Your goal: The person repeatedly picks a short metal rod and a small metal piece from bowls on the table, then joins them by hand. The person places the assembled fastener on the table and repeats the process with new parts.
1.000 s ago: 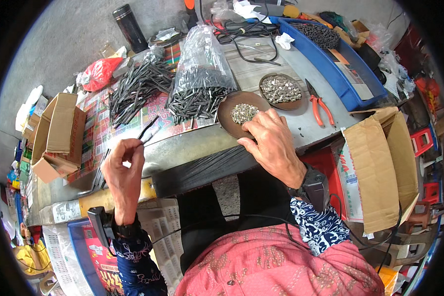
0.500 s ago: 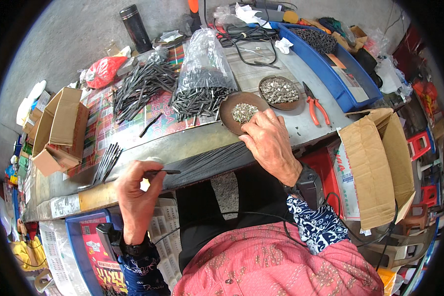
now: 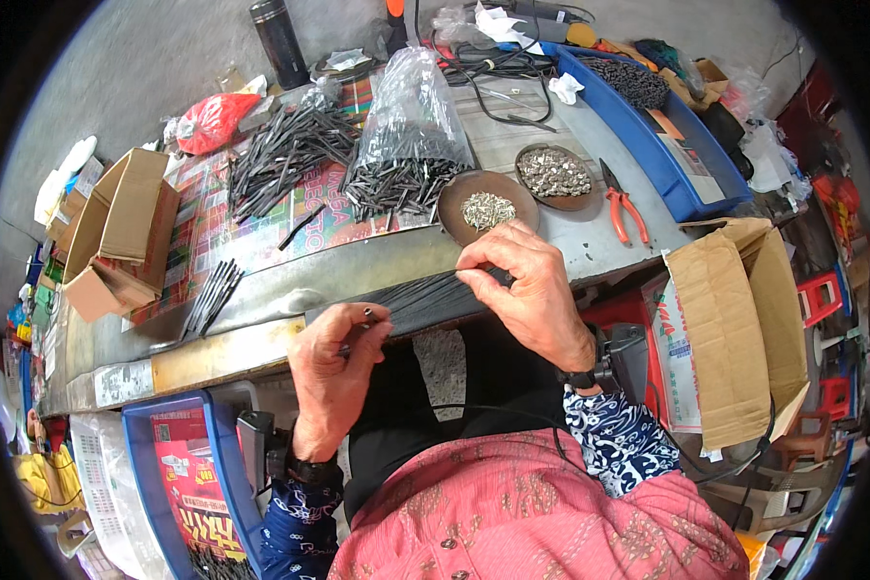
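Note:
My left hand [image 3: 336,360] is in front of the table edge, fingers pinched around a short black stick [image 3: 368,313]; only its end shows. To the right, my right hand [image 3: 527,295] hovers just on the near side of a round brown dish [image 3: 449,205] that holds small silvery metal pieces [image 3: 487,211]. Its thumb and forefinger are pressed together, and whatever they hold is too small to make out. A neat row of black sticks [image 3: 213,298] lies on the table to the left. One single stick [image 3: 302,227] rests beyond it.
A heap of black sticks [image 3: 280,159] and a clear plastic bag [image 3: 414,111] spilling more lie farther back. A second dish with grey metal pieces [image 3: 555,174], red-handled pliers [image 3: 623,215] and a long blue tray [image 3: 662,159] are right. Cardboard boxes [image 3: 121,227] flank the table.
My left hand has moved right, toward the middle, turning the stick so that its end points up. My right hand has drawn back from the metal pieces in the dish, fingers pinched.

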{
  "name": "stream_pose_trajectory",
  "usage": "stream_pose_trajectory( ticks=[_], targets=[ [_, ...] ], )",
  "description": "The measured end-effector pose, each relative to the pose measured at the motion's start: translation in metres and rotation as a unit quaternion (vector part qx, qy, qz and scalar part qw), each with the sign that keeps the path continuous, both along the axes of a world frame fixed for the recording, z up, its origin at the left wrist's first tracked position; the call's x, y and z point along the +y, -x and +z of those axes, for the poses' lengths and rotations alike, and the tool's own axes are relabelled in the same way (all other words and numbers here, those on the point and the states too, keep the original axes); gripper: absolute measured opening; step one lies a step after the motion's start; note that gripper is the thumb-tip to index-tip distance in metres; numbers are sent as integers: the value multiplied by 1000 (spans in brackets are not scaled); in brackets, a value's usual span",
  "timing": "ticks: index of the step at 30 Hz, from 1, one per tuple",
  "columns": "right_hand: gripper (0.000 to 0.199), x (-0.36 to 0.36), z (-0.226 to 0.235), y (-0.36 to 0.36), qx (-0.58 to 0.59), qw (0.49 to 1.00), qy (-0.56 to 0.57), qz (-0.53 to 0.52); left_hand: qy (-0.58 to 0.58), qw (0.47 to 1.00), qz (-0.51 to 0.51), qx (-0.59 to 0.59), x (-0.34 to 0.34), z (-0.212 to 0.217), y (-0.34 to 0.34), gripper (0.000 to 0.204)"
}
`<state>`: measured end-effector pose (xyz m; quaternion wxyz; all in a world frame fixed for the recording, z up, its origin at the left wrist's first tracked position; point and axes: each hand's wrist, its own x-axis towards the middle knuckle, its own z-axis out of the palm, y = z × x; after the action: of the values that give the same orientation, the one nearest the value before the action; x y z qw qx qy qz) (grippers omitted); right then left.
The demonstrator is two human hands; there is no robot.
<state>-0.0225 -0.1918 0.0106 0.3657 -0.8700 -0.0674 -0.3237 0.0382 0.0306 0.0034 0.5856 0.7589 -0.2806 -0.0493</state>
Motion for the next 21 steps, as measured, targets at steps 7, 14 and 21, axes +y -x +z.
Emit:
stream_pose_trajectory(
  ticks=[7,14,21],
  targets=[
    [11,37,13,16,49,982,-165,83,107,980,-52,159,-6,3,23,19],
    [10,53,12,20,43,963,-233,128,107,973,-61,194,-4,10,38,14],
    [10,57,7,20,3,973,-208,102,110,972,-60,201,-5,11,41,14]
  ],
)
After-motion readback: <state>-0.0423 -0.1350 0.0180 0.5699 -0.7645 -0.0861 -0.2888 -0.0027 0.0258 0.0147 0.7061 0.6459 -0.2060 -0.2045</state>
